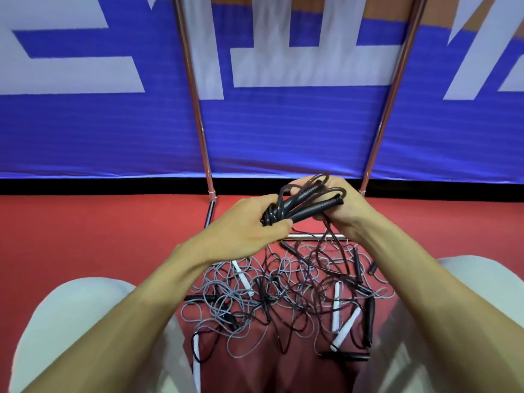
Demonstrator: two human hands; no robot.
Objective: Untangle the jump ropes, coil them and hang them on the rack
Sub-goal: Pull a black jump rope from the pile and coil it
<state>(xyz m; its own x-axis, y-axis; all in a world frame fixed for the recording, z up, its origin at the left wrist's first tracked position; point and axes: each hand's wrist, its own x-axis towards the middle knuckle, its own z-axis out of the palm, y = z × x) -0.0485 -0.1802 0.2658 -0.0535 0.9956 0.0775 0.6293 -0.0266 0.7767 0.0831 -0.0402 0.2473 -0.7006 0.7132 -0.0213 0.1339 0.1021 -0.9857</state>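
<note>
Both hands clamp one black rope bundle (300, 207): left hand (249, 219) grips coils, right hand (340, 205) holds the handle ends, angled up-right.

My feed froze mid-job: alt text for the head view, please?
The left hand and right hand together grip a coiled black jump rope above a tangled pile of grey and black ropes on the red floor. Behind, the chrome rack stands before a blue-and-white wall.

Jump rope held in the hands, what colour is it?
Black jump rope, seen best in the head view.
</note>
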